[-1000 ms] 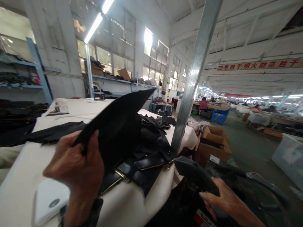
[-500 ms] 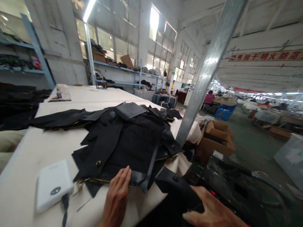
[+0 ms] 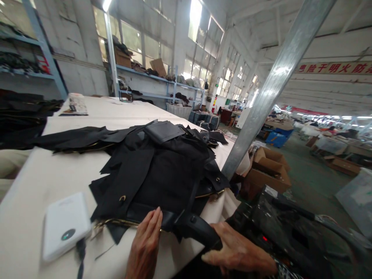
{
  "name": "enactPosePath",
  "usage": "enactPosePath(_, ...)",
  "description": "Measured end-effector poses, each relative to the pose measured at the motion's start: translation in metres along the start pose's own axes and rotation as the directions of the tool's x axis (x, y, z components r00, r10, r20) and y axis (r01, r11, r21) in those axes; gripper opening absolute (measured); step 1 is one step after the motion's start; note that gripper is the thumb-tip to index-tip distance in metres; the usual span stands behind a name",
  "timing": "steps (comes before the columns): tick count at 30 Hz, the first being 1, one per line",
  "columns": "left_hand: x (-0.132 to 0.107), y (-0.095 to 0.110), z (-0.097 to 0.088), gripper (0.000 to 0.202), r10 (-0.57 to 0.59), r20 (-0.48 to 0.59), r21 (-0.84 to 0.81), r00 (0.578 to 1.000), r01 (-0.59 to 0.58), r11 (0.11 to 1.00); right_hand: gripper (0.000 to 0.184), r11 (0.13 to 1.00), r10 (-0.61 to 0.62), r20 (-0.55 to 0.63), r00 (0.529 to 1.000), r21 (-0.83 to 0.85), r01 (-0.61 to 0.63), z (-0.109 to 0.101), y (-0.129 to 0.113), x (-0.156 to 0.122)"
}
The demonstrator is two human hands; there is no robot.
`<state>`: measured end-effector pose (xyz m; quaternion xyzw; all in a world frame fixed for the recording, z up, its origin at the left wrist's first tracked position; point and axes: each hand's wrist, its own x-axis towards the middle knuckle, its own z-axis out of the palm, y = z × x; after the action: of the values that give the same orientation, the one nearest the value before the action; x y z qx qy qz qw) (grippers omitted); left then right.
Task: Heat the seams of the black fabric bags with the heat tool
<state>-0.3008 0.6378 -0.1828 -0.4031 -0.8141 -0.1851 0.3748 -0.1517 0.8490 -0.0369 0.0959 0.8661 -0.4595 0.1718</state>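
My left hand lies with its fingers stretched out flat on the front edge of a black fabric bag piece. This piece has dark leather-like trim, a gold zipper along its front edge and a metal eyelet on a strap. My right hand is wrapped round a black curved handheld tool with a small button on top. The tool's front end meets the trim at the piece's front right corner, just right of my left fingers. What its tip does there is hidden.
A white power bank with a plugged-in cable lies on the pale table. A slanted metal post rises at the table's right edge. Beside it stand a dark machine with a red light and open cardboard boxes.
My right hand has brought the black tool leftward and up to the trim at the piece's corner. My left hand stays on the edge. The view has shifted slightly.
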Motion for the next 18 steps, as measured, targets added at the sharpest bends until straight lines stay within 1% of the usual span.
enactPosePath(2,0.001,0.000,0.000,0.065,0.003,0.005,0.028,1.000,-0.003,1.000,0.024,0.996,-0.057,0.056,0.997,0.069,0.053,-0.003,0.000,0.003)
enactPosePath(3,0.002,0.000,0.001,0.065,0.008,0.009,0.039,1.000,-0.008,0.999,0.020,0.993,-0.081,0.050,0.995,0.093,0.076,-0.006,0.000,0.002)
enactPosePath(7,0.002,0.001,0.001,0.064,0.013,0.020,0.056,1.000,-0.014,0.998,0.014,0.993,-0.079,-0.104,0.991,0.083,0.088,-0.024,-0.002,-0.017)
enactPosePath(9,0.001,0.002,0.002,0.063,0.008,0.014,0.052,1.000,-0.009,0.999,0.014,0.992,-0.093,-0.143,0.985,0.076,0.104,-0.031,-0.003,-0.027)
enactPosePath(11,0.000,0.001,0.002,0.063,0.015,0.005,0.055,1.000,-0.015,0.998,0.018,0.991,-0.098,-0.129,0.987,0.075,0.108,-0.032,-0.003,-0.033)
enactPosePath(13,-0.001,0.001,0.002,0.062,0.018,0.007,0.060,1.000,-0.018,0.998,0.025,0.999,-0.035,-0.106,0.994,0.030,0.038,-0.025,-0.001,-0.032)
enactPosePath(16,-0.002,0.000,0.002,0.063,0.003,0.022,0.054,1.000,-0.004,0.999,0.046,0.995,0.030,-0.109,0.994,-0.088,-0.040,-0.009,0.001,-0.018)
enactPosePath(17,-0.002,0.000,0.002,0.063,-0.006,0.027,0.049,1.000,0.004,0.999,0.053,0.994,0.033,-0.103,0.994,-0.102,-0.044,-0.004,0.001,-0.011)
enactPosePath(18,-0.003,-0.001,0.003,0.063,-0.010,0.030,0.044,1.000,0.009,0.999,0.056,0.994,0.030,-0.079,0.996,-0.099,-0.037,-0.001,0.000,-0.005)
